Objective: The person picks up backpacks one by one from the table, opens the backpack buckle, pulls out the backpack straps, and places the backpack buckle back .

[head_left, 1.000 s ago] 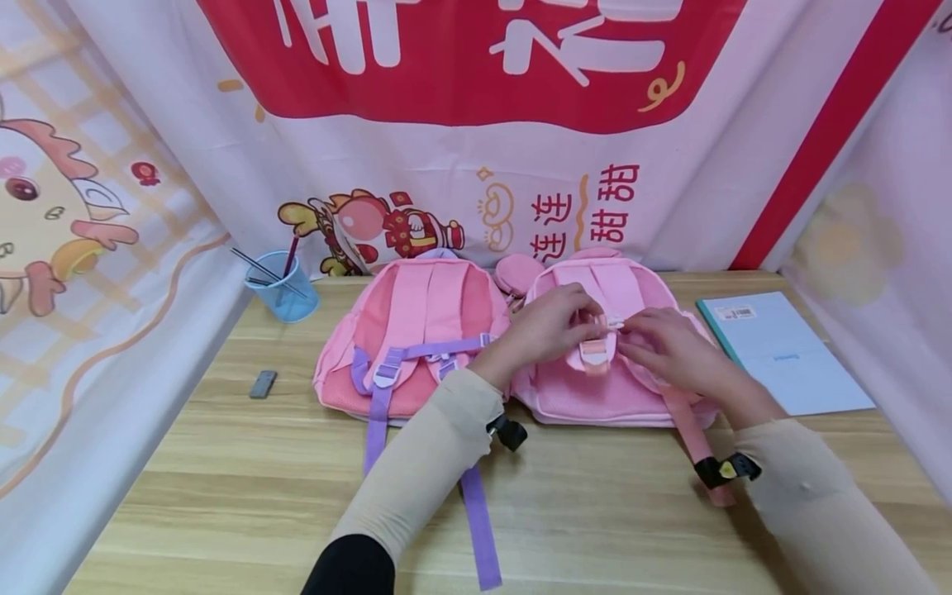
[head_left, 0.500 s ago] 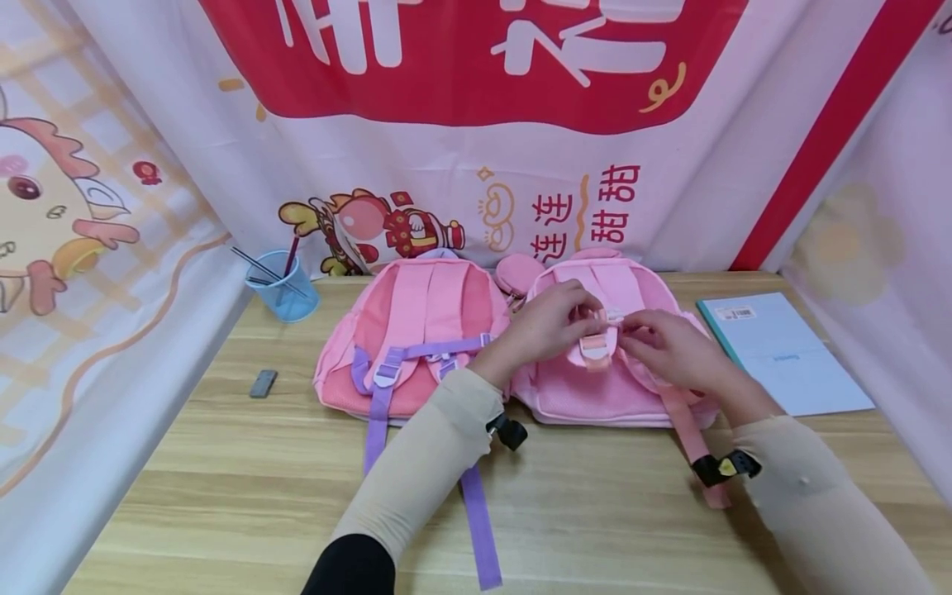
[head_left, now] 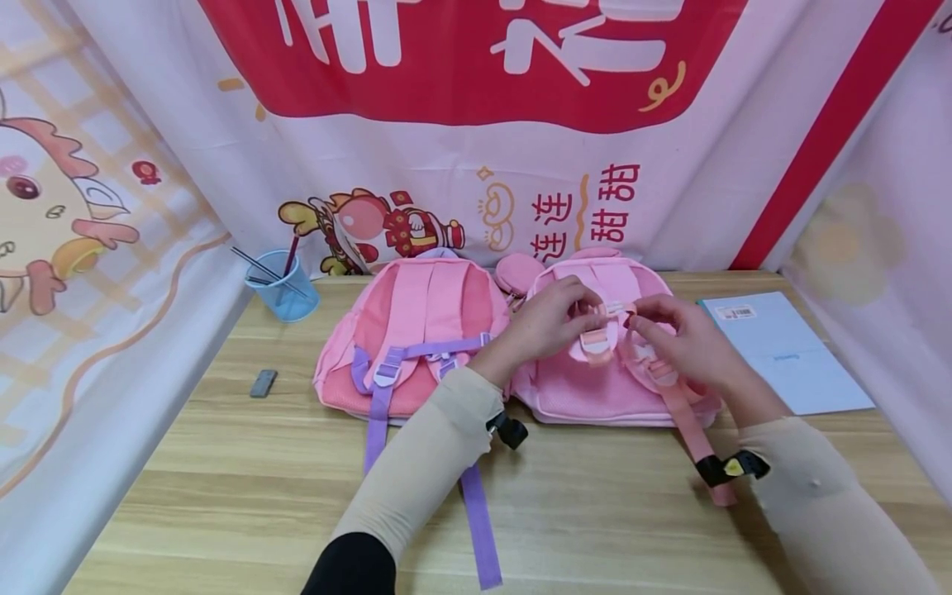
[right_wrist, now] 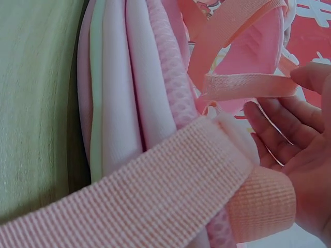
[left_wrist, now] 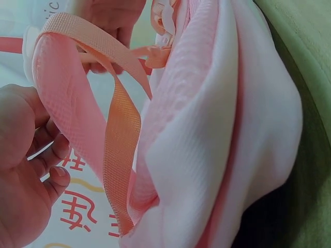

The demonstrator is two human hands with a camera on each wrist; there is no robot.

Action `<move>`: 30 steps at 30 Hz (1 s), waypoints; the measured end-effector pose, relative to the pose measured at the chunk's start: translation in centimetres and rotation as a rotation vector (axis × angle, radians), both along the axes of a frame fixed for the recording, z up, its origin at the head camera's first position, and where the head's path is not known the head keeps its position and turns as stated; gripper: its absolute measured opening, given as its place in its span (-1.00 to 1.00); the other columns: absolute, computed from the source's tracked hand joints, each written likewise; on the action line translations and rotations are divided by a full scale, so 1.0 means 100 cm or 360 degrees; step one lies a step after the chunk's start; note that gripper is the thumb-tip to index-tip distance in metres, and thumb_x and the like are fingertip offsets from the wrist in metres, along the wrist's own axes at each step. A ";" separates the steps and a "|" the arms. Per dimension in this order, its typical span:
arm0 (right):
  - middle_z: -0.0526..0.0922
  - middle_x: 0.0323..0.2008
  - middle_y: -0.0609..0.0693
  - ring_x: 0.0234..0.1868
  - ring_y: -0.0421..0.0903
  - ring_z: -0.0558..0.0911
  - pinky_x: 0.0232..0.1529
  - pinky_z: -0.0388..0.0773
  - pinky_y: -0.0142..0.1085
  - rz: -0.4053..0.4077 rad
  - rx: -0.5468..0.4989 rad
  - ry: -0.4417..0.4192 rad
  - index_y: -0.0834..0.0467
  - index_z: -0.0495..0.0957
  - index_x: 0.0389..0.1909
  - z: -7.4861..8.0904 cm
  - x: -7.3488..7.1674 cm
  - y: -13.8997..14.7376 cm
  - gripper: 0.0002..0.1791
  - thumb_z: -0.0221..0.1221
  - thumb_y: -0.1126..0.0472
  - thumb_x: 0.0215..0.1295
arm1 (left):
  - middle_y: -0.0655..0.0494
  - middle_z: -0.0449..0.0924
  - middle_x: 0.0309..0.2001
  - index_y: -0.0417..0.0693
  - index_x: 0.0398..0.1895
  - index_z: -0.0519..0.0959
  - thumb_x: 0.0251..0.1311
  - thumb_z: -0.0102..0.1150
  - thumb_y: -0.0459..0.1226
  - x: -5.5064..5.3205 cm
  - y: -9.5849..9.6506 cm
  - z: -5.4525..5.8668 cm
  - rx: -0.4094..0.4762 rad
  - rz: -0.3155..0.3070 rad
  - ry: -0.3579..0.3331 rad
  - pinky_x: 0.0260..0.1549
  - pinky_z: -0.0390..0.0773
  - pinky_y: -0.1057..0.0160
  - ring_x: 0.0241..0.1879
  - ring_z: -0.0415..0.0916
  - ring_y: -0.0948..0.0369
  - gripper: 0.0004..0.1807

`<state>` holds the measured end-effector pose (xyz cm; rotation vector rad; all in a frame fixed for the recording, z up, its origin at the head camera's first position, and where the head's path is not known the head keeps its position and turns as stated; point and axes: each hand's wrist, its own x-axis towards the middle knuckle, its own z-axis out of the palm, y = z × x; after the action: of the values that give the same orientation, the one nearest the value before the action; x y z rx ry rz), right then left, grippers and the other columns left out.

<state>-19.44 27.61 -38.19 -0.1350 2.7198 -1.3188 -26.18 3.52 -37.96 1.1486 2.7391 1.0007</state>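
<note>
Both hands work over the pink backpack (head_left: 573, 401) that lies straps-up on the table. My left hand (head_left: 550, 322) holds the padded shoulder strap (left_wrist: 70, 98) near a white clip (head_left: 616, 308), its fingertips partly hidden behind the strap. From that strap hang a buckle (head_left: 595, 345) and a loop of salmon webbing (left_wrist: 121, 144). Right of the clip, my right hand (head_left: 687, 335) pinches a narrow salmon strap (right_wrist: 251, 87) between thumb and fingers. A wider webbing tail (head_left: 692, 426) runs down from the other shoulder strap, below the right hand.
A second pink backpack with purple straps (head_left: 378, 434) lies close on the left. Farther left stand a blue mesh pen cup (head_left: 292, 297) with pencils and a small grey block (head_left: 263, 384). A light blue notebook (head_left: 788, 355) lies at right; a printed cloth (head_left: 416, 149) hangs behind.
My right hand has risen slightly and turned, with its fingers lifting a little; the buckle of the right shoulder strap now shows below it. The left hand stays nearly in place.
</note>
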 end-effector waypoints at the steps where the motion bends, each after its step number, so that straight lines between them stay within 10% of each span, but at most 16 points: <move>1: 0.57 0.35 0.17 0.39 0.19 0.48 0.37 0.59 0.04 -0.0012 -0.0004 0.0014 0.07 0.48 0.46 0.000 0.000 0.000 -0.47 0.13 -0.11 0.65 | 0.17 0.62 -0.08 -0.01 0.13 0.70 0.52 0.30 -0.06 0.000 0.000 0.000 0.0006 -0.0002 0.0000 -0.05 0.54 0.35 -0.08 0.54 0.27 -0.70; 8: 0.55 0.31 0.20 0.21 0.11 0.54 0.01 0.63 -0.53 -0.0046 -0.0146 0.0007 0.07 0.44 0.50 0.003 0.000 0.003 -0.43 0.08 -0.15 0.68 | 0.17 0.63 -0.09 -0.02 0.13 0.70 0.51 0.33 -0.08 -0.002 0.002 -0.001 0.0019 -0.0017 0.0009 -0.03 0.54 0.38 -0.08 0.54 0.27 -0.71; 15: 0.46 0.41 0.21 0.31 0.14 0.45 -0.01 0.60 -0.51 -0.0121 -0.0194 -0.0211 0.10 0.42 0.53 0.004 -0.006 0.004 -0.39 -0.01 -0.19 0.71 | 0.13 0.63 -0.09 -0.03 0.12 0.71 0.50 0.34 -0.09 -0.001 0.001 -0.003 0.0066 -0.0024 -0.0004 -0.05 0.53 0.37 -0.09 0.54 0.25 -0.71; 30: 0.64 -0.20 -0.04 -0.24 -0.15 0.57 -0.21 0.62 -0.39 -0.0197 -0.0449 -0.0394 0.17 0.49 0.39 0.001 -0.013 -0.002 -0.51 0.15 -0.05 0.66 | 0.05 0.64 -0.09 -0.11 0.13 0.71 0.48 0.36 -0.15 -0.004 0.003 -0.006 0.0170 -0.0075 -0.0021 -0.07 0.52 0.38 -0.10 0.55 0.21 -0.70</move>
<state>-20.75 27.40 -38.13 0.1645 2.3610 -1.6277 -26.57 3.80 -38.59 1.2101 2.6647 1.1571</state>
